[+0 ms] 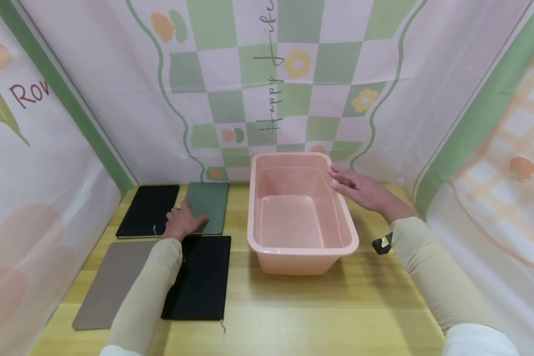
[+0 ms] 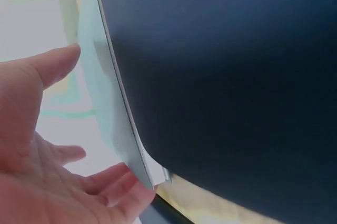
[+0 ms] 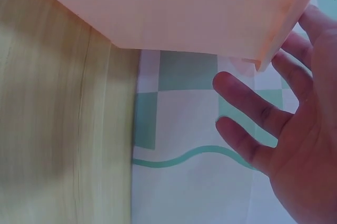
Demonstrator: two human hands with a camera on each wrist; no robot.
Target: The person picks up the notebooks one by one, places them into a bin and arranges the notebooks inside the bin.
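My left hand [image 1: 181,221] is over the near left part of a green notebook [image 1: 213,205], thumb and fingers spread apart. In the left wrist view, fingertips of that hand [image 2: 47,145] meet the notebook's corner, while a dark cover [image 2: 226,77] fills much of the picture. A black notebook [image 1: 147,210] lies left of the green one, and a second black notebook [image 1: 202,282] lies in front. The right hand [image 1: 360,188] is at the right rim of an empty pink basin [image 1: 302,251]. Its fingers [image 3: 245,98] are loosely spread, some right at the rim.
A large grey-brown notebook [image 1: 113,277] lies at the front left of the wooden table [image 1: 285,316], partly behind the left sleeve [image 1: 153,282]. A patterned cloth [image 1: 218,69] hangs along the table's back edge. Near the right wrist is a small black device [image 1: 382,244].
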